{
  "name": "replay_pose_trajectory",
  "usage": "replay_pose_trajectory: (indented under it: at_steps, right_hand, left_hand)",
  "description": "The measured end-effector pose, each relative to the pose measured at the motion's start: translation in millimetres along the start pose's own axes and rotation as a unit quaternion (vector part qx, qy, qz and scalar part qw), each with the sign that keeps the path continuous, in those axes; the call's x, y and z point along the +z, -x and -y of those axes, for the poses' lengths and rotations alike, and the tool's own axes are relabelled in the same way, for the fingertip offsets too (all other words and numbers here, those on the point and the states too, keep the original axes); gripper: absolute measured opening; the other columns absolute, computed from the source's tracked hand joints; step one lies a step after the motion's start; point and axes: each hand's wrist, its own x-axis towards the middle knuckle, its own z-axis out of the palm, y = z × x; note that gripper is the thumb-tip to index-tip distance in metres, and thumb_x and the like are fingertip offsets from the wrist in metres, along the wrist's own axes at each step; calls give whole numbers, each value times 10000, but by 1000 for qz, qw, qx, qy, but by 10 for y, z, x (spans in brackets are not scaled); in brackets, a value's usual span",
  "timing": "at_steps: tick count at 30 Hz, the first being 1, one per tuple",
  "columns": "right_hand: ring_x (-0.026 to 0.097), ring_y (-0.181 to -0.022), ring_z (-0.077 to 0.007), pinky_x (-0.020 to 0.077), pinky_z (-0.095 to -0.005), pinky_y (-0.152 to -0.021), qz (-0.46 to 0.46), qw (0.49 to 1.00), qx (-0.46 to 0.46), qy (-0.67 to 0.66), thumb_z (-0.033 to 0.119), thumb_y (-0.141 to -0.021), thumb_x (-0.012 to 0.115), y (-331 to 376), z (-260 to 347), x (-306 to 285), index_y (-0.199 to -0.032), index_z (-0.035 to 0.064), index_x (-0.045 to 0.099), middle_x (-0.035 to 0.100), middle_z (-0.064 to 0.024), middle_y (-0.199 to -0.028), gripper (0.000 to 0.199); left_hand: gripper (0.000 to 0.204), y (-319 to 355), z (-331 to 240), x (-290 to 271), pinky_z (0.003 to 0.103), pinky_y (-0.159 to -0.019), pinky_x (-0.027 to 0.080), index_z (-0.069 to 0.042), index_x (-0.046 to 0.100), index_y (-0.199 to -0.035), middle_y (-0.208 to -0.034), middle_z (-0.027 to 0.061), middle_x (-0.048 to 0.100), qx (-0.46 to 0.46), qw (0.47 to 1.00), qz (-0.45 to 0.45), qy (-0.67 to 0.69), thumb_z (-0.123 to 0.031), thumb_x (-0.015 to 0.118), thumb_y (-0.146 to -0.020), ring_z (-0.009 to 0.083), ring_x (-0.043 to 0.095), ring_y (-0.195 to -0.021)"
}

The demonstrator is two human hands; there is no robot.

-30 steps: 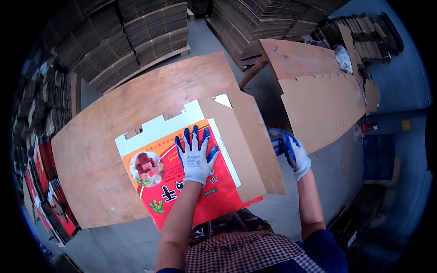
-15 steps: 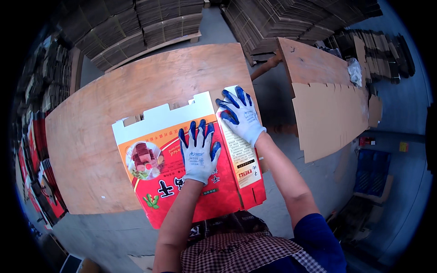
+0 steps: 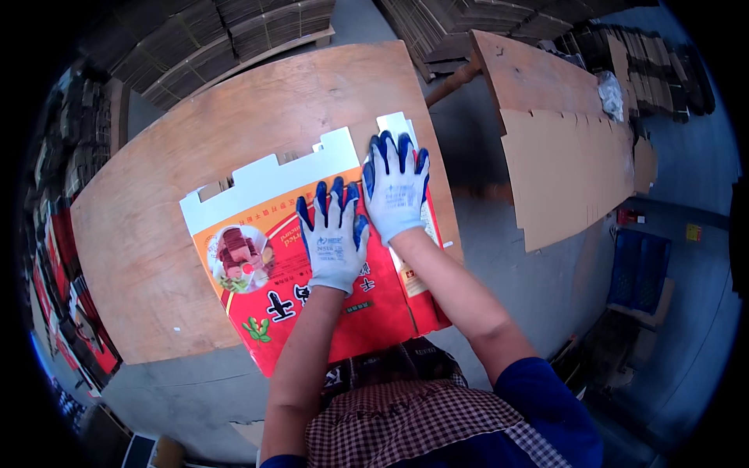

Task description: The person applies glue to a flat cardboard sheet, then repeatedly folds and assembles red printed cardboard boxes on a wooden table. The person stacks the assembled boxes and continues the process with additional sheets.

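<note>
We press our left hand (image 3: pixel 334 238) and right hand (image 3: pixel 396 187) flat, fingers spread, gripping nothing, side by side on the red printed carton (image 3: pixel 312 273) lying on the plywood table (image 3: pixel 156 195).

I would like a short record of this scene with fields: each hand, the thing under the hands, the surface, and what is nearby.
left hand: left hand, gloved, pressed flat on the red panel
right hand: right hand, gloved, flat on the right edge of the carton
item: flattened printed carton, red and orange with white flaps
surface: plywood tabletop
nearby: plain cardboard sheets on a second table to the right; stacked cardboard behind
</note>
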Motion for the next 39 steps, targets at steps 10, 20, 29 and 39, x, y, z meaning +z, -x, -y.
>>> replay_pose_trajectory:
  at_steps: [10, 20, 29, 39]
  right_hand:
    - [349, -1426, -430, 292, -581, -1125, 66, 991, 72, -89, 327, -963, 593, 2092, -227, -483, -1478, 34, 468, 423, -187, -1535, 605]
    - [283, -1468, -443, 236, -568, -1185, 52, 964, 253, -58, 514, -855, 711, 2224, -2047, -148, -1511, 0, 384, 349, -221, -1579, 896]
    - [359, -1430, -499, 338, -615, -1129, 246, 892, 364, 107, 152, -1009, 383, 1413, -3275, 237, -1605, 51, 185, 235, -201, -1652, 637]
    - [703, -913, -403, 552, -480, -835, 50, 975, 204, -73, 184, -916, 629, 1173, -2383, -3174, -1440, 112, 532, 669, -258, -1111, 537]
  left_hand:
    - [542, 16, -19, -34, 577, -1248, 60, -80, 505, -1439, -1612, 132, 334, 0, 1000, -17, -4, -296, 587, -950, 336, 220, -1526]
    - [674, 176, -358, -84, 602, -1239, 66, -68, 442, -1499, -1594, 153, 369, 91, 996, 0, 18, -333, 636, -910, 373, 249, -1512]
    - [702, 220, -459, -4, 609, -1241, 46, -69, 458, -1478, -1612, 151, 343, 82, 996, 27, 5, -364, 672, -879, 358, 214, -1529]
    - [621, 273, -248, -27, 624, -1230, 59, -80, 581, -1383, -1474, 150, 508, 95, 995, -19, 27, -446, 670, -889, 415, 313, -1462]
